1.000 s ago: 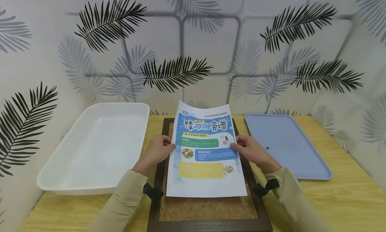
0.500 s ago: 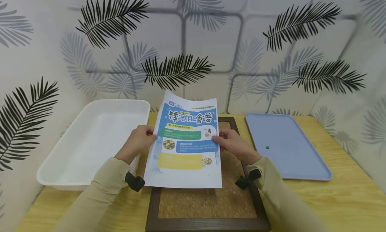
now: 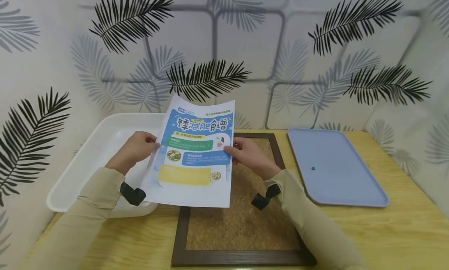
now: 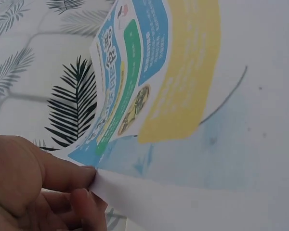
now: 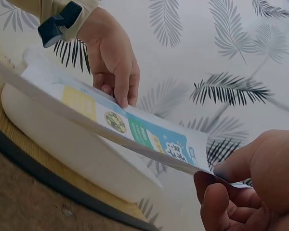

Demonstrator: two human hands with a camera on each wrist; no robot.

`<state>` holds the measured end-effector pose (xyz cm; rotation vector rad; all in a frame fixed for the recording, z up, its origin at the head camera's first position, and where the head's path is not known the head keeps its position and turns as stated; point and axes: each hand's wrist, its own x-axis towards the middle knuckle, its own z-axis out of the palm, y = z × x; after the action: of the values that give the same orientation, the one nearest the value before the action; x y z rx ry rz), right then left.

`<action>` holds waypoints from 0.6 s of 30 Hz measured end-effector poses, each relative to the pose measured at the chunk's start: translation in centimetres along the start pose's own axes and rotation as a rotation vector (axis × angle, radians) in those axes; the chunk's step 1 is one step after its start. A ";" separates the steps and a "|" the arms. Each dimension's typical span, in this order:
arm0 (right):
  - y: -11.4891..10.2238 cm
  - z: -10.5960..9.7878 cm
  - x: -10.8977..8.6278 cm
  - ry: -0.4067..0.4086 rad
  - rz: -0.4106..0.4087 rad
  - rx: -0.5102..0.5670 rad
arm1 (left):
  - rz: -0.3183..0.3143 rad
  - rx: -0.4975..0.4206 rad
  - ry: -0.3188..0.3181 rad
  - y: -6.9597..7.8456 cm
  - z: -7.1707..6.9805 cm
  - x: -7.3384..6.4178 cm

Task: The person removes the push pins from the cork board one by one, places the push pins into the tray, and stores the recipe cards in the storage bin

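Note:
A printed paper poster (image 3: 196,157) with blue, green and yellow blocks hangs in the air between both hands, its middle slightly bowed. My left hand (image 3: 138,147) pinches its left edge with thumb and fingers. On the opposite edge my right hand (image 3: 247,155) pinches it the same way, thumb on the printed face. The left wrist view shows the left thumb and fingertips (image 4: 86,175) at the paper's border. Below the sheet lies a cork board (image 3: 245,223) in a dark brown frame, its upper left part hidden by the poster.
A deep white tray (image 3: 66,176) stands at the left, partly behind the poster and left arm. At the right lies a shallow blue tray (image 3: 343,172) holding a small green pushpin-like piece (image 3: 313,168). The leaf-patterned wall (image 3: 301,36) rises behind the wooden table (image 3: 372,238).
Both hands have carried the poster left and slightly up, from over the cork board toward the white tray. More of the cork board now shows.

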<state>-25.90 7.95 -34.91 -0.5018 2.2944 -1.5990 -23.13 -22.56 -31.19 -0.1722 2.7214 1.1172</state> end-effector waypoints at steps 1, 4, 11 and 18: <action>-0.3 0.3 0.2 -0.003 -0.001 0.003 | -0.004 0.008 0.003 -0.2 -0.4 0.0; -1.0 1.5 1.0 -0.026 -0.007 0.019 | -0.014 0.033 0.009 -1.0 -1.4 0.2; -2.7 5.0 2.3 -0.054 -0.046 0.045 | -0.039 0.077 0.059 -3.2 -3.8 0.6; -4.3 9.2 3.9 -0.065 -0.017 0.091 | -0.050 0.181 0.147 -5.8 -7.3 -0.1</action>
<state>-24.95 -2.86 -34.16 -0.5437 2.1648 -1.6619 -22.91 -31.83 -30.08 -0.3039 2.9118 0.8714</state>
